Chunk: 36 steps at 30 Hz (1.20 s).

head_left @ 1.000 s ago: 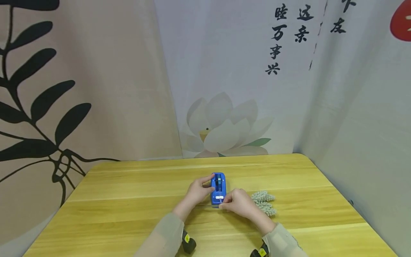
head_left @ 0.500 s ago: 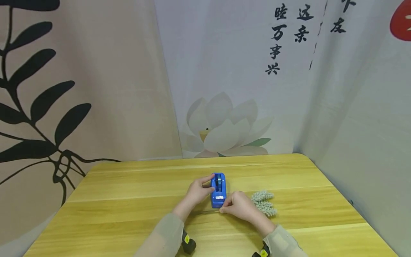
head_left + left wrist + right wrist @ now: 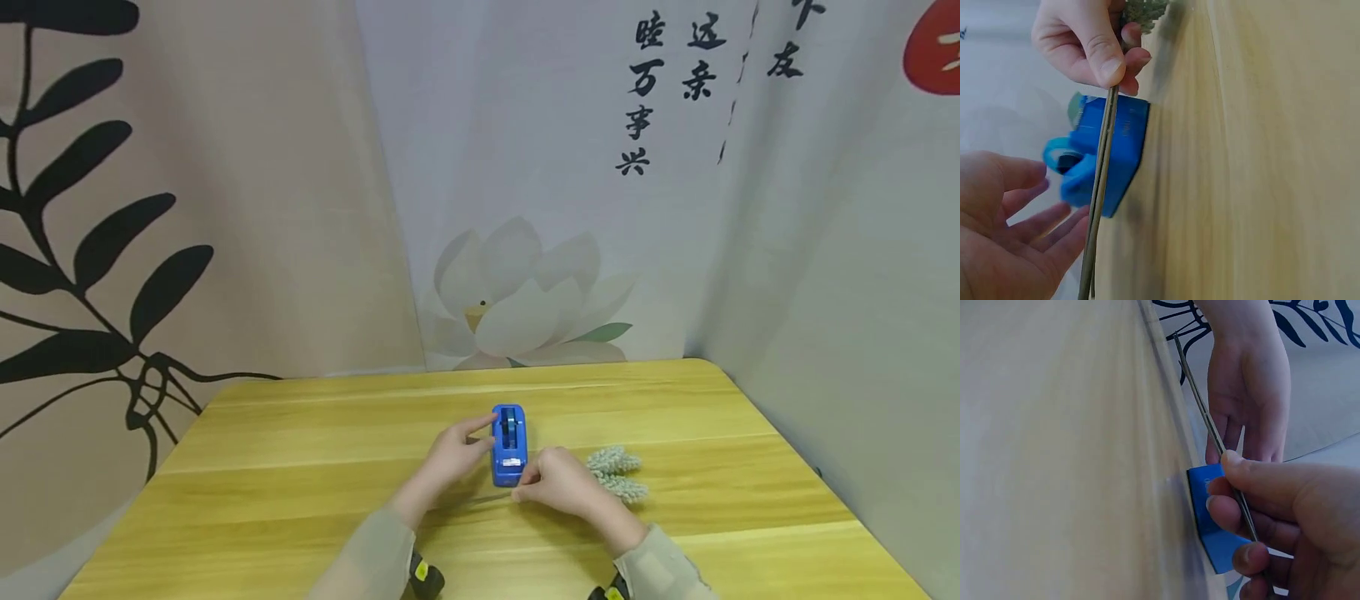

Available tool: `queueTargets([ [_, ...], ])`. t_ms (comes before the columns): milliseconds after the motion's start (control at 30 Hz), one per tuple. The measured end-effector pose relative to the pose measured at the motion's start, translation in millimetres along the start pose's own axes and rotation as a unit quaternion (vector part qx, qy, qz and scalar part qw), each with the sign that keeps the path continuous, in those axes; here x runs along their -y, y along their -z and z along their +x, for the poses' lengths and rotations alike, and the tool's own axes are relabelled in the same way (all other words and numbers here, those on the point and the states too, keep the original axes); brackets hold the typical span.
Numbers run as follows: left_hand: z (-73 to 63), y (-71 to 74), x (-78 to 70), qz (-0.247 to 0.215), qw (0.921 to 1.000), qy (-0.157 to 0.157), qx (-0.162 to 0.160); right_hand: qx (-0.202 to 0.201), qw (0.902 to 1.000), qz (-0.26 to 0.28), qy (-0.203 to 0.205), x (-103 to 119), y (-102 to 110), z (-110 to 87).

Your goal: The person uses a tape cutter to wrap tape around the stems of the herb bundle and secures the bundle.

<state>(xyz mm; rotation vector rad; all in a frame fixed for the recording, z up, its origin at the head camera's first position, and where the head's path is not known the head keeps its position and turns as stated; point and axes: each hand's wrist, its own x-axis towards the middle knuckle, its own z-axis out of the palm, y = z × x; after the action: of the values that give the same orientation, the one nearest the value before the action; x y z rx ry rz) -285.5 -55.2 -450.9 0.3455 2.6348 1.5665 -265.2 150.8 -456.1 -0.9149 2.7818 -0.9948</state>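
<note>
A blue tape dispenser [image 3: 510, 462] stands on the wooden table, its roll of tape [image 3: 1057, 150] showing in the left wrist view. My left hand [image 3: 450, 454] is beside its left side, fingers spread and slightly bent, fingertips right at the dispenser's edge and nothing in the grasp. With thumb and fingers my right hand [image 3: 561, 481] pinches the thin brown stems [image 3: 1102, 162] of pale green artificial flower sprigs [image 3: 617, 473]. The bare stem ends point left, in front of the dispenser. The flower heads stick out to the right behind the hand.
The wooden table [image 3: 300, 467] reaches back to a printed curtain [image 3: 300, 208] with leaves, a lotus and dark characters. Black wrist devices with yellow labels [image 3: 421, 571] sit below both hands.
The stems, earlier at the dispenser's front end, have come toward me and now lie in front of it. My left hand has loosened from the dispenser and shifted slightly left.
</note>
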Motion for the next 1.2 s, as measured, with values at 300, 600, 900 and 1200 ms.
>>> queueTargets([
  [300,-30.3,16.7,-8.1,0.081,0.9886,-0.085,0.093,0.004,0.9995,0.023,-0.022,6.0,9.7,-3.8],
  [600,-45.2,17.1,-21.6,0.127,0.9794,-0.104,0.118,-0.001,0.999,0.031,-0.031,12.4,16.5,-4.6],
  [900,-43.7,12.5,-19.2,0.119,0.9781,-0.12,0.122,0.0,0.9991,0.03,-0.031,16.0,21.1,-5.7],
  [1200,-44.6,14.5,-16.5,0.092,0.9823,-0.105,0.124,0.003,0.9991,0.033,-0.027,17.8,22.5,-3.5],
])
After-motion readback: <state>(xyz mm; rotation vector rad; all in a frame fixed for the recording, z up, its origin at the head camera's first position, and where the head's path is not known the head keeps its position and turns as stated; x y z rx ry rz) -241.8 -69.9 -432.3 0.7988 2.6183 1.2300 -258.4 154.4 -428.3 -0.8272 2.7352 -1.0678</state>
